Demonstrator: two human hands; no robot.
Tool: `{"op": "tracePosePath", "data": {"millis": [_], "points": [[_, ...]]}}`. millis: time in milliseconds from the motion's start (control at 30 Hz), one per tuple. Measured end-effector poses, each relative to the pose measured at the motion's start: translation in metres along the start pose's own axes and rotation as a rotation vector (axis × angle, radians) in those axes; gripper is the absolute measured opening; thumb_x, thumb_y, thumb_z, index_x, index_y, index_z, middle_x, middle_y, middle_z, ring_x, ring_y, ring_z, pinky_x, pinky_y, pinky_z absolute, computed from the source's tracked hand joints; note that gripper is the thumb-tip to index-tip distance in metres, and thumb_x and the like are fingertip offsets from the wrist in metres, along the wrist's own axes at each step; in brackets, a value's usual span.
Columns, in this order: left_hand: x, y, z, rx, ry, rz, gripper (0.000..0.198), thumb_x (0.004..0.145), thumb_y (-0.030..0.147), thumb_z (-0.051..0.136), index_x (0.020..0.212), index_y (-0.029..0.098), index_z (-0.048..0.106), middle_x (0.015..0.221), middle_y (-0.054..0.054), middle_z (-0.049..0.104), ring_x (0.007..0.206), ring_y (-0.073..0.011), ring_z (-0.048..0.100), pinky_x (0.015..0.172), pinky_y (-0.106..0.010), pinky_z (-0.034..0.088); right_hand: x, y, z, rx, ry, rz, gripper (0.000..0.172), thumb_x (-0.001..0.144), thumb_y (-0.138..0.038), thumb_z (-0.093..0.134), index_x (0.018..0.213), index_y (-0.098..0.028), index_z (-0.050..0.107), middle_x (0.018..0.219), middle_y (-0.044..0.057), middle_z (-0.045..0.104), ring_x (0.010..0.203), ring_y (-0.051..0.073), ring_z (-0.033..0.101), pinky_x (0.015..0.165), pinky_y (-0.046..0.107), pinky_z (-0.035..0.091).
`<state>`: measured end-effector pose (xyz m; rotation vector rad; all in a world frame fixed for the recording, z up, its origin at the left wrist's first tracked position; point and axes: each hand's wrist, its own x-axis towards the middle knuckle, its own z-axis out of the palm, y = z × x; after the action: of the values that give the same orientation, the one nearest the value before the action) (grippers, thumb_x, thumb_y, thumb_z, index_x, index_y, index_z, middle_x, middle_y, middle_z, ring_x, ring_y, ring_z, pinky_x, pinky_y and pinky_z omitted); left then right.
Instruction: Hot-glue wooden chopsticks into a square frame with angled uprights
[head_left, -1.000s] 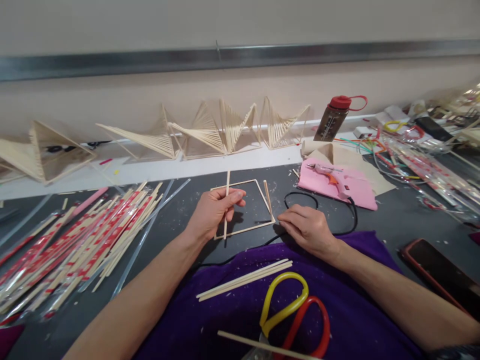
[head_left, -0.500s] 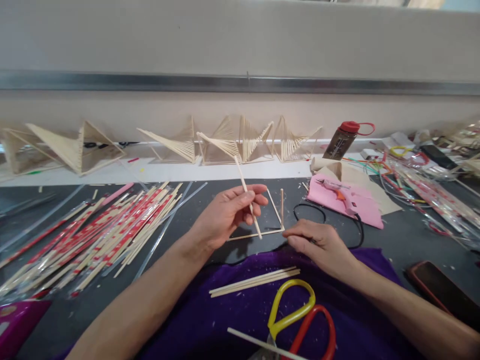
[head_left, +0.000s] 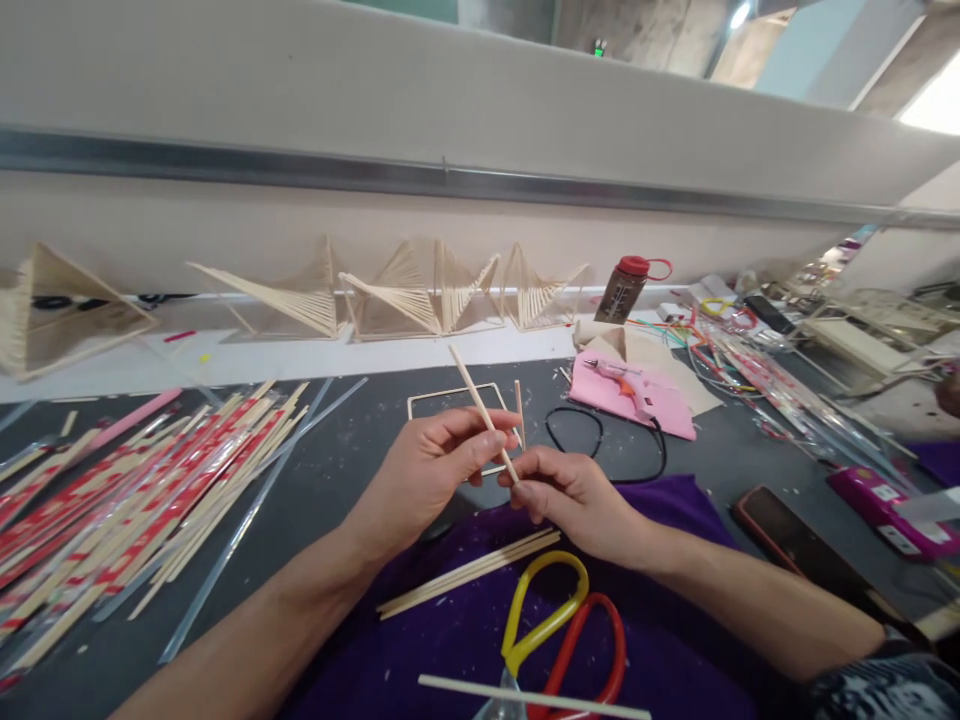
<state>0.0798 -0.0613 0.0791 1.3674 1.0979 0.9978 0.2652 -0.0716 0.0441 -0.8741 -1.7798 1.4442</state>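
Observation:
My left hand (head_left: 431,472) is closed around a thin wooden stick (head_left: 474,398) that slants up and to the left. My right hand (head_left: 568,497) pinches the lower end of the same stick, just beside the left fingers. Behind both hands a square frame of sticks (head_left: 450,394) lies flat on the dark table, with one short stick (head_left: 518,405) standing up at its right side. A few loose sticks (head_left: 465,572) lie on the purple cloth (head_left: 450,650) below my hands.
Scissors with a yellow and a red handle (head_left: 559,625) lie on the cloth. A heap of wrapped chopsticks (head_left: 135,490) fills the left. A glue gun (head_left: 619,378) rests on a pink pad with its black cord. Finished stick models (head_left: 420,290) line the wall; a phone (head_left: 795,545) lies right.
My right hand left the frame's corner and came up to take the lower end of the stick. The left hand drew the stick nearer. The view swung upward and to the right.

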Motion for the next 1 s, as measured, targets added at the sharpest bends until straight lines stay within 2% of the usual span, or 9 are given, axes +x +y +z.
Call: {"op": "tracePosePath", "data": {"millis": [200, 433, 533, 633, 700, 733, 833, 900, 1000], "points": [[0.002, -0.006, -0.002, -0.022, 0.009, -0.031, 0.020, 0.076, 0.035, 0.068, 0.087, 0.019, 0.074, 0.074, -0.003, 0.072, 0.054, -0.0081, 0.054, 0.049, -0.017, 0.043, -0.004, 0.007, -0.002, -0.101, -0.040, 0.045, 0.020, 0.092, -0.030, 0.047, 0.086, -0.016, 0.060, 0.067, -0.003, 0.053, 0.054, 0.006, 0.044, 0.050, 0.017, 0.036], [-0.001, -0.005, 0.001, 0.012, -0.132, -0.138, 0.022, 0.077, 0.033, 0.067, 0.091, 0.017, 0.074, 0.076, -0.005, 0.073, 0.067, -0.0138, 0.064, 0.053, -0.018, 0.048, -0.006, 0.012, -0.012, -0.174, -0.021, 0.046, 0.028, 0.090, -0.034, 0.049, 0.071, -0.016, 0.057, 0.060, -0.004, 0.049, 0.052, 0.006, 0.042, 0.051, 0.018, 0.034], [0.001, -0.001, -0.006, -0.012, -0.036, -0.090, 0.020, 0.078, 0.033, 0.067, 0.090, 0.018, 0.073, 0.075, -0.005, 0.073, 0.068, -0.0137, 0.065, 0.053, -0.018, 0.049, -0.004, 0.013, -0.044, -0.332, 0.107, 0.094, 0.032, 0.090, -0.040, 0.047, 0.073, -0.016, 0.061, 0.060, -0.002, 0.053, 0.052, 0.008, 0.047, 0.052, 0.020, 0.036], [0.006, 0.002, -0.016, -0.040, 0.082, 0.006, 0.017, 0.077, 0.030, 0.069, 0.088, 0.018, 0.073, 0.077, -0.004, 0.072, 0.067, -0.0125, 0.064, 0.052, -0.017, 0.049, 0.000, 0.021, -0.099, -0.774, 0.461, 0.158, 0.033, 0.090, -0.042, 0.045, 0.081, -0.018, 0.064, 0.069, 0.002, 0.062, 0.063, 0.014, 0.054, 0.059, 0.024, 0.038], [0.008, 0.004, -0.020, -0.052, 0.127, 0.051, 0.015, 0.076, 0.029, 0.070, 0.087, 0.019, 0.074, 0.078, -0.004, 0.072, 0.066, -0.0120, 0.064, 0.050, -0.016, 0.048, 0.003, 0.032, -0.136, -1.132, 0.644, 0.325, 0.031, 0.087, -0.042, 0.047, 0.096, -0.019, 0.066, 0.088, 0.007, 0.068, 0.078, 0.020, 0.060, 0.066, 0.028, 0.039], [0.009, 0.005, -0.022, -0.053, 0.138, 0.062, 0.015, 0.076, 0.029, 0.070, 0.086, 0.019, 0.074, 0.078, -0.004, 0.072, 0.066, -0.0117, 0.064, 0.050, -0.016, 0.048, 0.004, 0.038, -0.151, -1.234, 0.682, 0.428, 0.034, 0.086, -0.042, 0.047, 0.101, -0.018, 0.065, 0.096, 0.010, 0.068, 0.085, 0.023, 0.061, 0.068, 0.030, 0.039], [0.009, 0.006, -0.023, -0.044, 0.148, 0.076, 0.015, 0.077, 0.030, 0.069, 0.086, 0.019, 0.074, 0.075, -0.003, 0.071, 0.064, -0.0108, 0.063, 0.049, -0.016, 0.047, 0.008, 0.056, -0.180, -1.277, 0.652, 0.683, 0.041, 0.085, -0.046, 0.044, 0.107, -0.018, 0.065, 0.103, 0.014, 0.068, 0.093, 0.028, 0.062, 0.071, 0.033, 0.040], [0.008, 0.006, -0.023, -0.038, 0.150, 0.083, 0.015, 0.077, 0.029, 0.069, 0.087, 0.019, 0.074, 0.074, -0.003, 0.071, 0.064, -0.0109, 0.062, 0.050, -0.016, 0.047, 0.012, 0.065, -0.186, -1.210, 0.612, 0.791, 0.049, 0.084, -0.055, 0.042, 0.105, -0.018, 0.067, 0.100, 0.015, 0.069, 0.094, 0.029, 0.063, 0.072, 0.034, 0.041], [0.008, 0.007, -0.023, -0.040, 0.144, 0.089, 0.015, 0.076, 0.029, 0.069, 0.087, 0.019, 0.074, 0.071, -0.003, 0.070, 0.062, -0.0107, 0.061, 0.049, -0.016, 0.047, 0.020, 0.072, -0.186, -1.167, 0.601, 0.856, 0.064, 0.080, -0.067, 0.038, 0.101, -0.015, 0.068, 0.103, 0.020, 0.068, 0.099, 0.033, 0.062, 0.076, 0.037, 0.042]]}}
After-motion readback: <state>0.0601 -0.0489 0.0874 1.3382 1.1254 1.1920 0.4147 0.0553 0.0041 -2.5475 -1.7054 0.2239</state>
